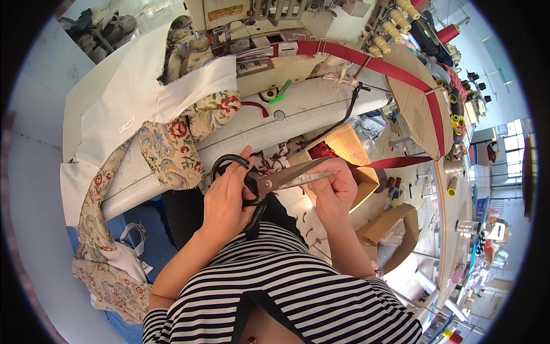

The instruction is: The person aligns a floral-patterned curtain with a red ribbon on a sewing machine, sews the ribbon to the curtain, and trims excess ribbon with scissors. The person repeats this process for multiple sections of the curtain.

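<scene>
Landmark: the sewing machine [269, 34] at the head of the bench [321, 106].

Left of and below the machine, white lining cloth [132, 97] and floral brocade fabric [172, 152] drape off the bench edge; the weave looks thick and stiff, and more brocade hangs lower down.

Below the machine, mid-frame, the left hand [226, 200] is curled around the black loop handles of large tailor's scissors [275, 182], fingers threaded through the grips. The steel blades look nearly shut; their long axis runs rightward and slightly up from the handles.

The right hand [335, 189] meets the blade tips, fingertips pinched together there; whether a thread lies between them cannot be told. It is the nearer hand to the points.

Right of the machine, a red webbing strap [389, 69] crosses cardboard panels, with an open cardboard box [344, 146] beneath.
</scene>
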### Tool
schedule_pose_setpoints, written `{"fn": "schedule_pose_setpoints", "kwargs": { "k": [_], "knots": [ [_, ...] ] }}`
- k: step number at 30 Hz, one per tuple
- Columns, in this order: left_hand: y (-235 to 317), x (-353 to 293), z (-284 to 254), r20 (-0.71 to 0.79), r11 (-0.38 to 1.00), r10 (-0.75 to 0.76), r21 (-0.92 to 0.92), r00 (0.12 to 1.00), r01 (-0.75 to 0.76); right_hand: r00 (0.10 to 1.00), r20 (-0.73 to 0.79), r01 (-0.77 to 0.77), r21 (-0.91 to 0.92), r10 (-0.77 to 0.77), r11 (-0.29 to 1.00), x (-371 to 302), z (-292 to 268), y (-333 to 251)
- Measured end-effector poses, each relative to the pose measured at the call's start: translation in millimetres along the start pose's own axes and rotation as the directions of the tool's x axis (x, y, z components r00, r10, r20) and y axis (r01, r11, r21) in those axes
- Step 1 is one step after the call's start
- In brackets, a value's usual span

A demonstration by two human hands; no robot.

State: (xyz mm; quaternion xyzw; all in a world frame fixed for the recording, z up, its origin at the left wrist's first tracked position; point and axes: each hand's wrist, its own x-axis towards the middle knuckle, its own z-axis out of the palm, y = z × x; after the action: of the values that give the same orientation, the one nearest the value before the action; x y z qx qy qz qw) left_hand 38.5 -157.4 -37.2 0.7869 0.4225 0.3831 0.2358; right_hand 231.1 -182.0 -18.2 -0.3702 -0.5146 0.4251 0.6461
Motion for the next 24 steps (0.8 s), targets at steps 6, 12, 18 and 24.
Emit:
{"fn": "schedule_pose_setpoints", "kwargs": {
  "k": [6, 12, 18, 24],
  "knots": [
    [1.4, -0.4, 0.8, -0.006, 1.0, 0.008, 0.011, 1.0, -0.008, 1.0, 0.0, -0.009, -0.026, 0.009, 1.0, -0.5, 2.9, -4.1],
    [3.1, -0.6, 0.0, 0.006, 1.0, -0.012, -0.016, 1.0, 0.012, 0.999, 0.014, -0.03, -0.04, 0.031, 0.999, -1.8, -2.0, -2.1],
    [3.3, -0.9, 0.0, 0.013, 0.999, -0.016, -0.028, 1.0, 0.016, 1.0, 0.024, -0.006, -0.057, 0.007, 0.998, 0.0, -1.1, -3.4],
    [5.7, 0.1, -0.5, 0.021, 0.999, -0.014, -0.039, 1.0, 0.015, 0.999, 0.048, -0.01, -0.037, 0.012, 0.999, -0.1, -0.9, -5.3]
  ]
}}
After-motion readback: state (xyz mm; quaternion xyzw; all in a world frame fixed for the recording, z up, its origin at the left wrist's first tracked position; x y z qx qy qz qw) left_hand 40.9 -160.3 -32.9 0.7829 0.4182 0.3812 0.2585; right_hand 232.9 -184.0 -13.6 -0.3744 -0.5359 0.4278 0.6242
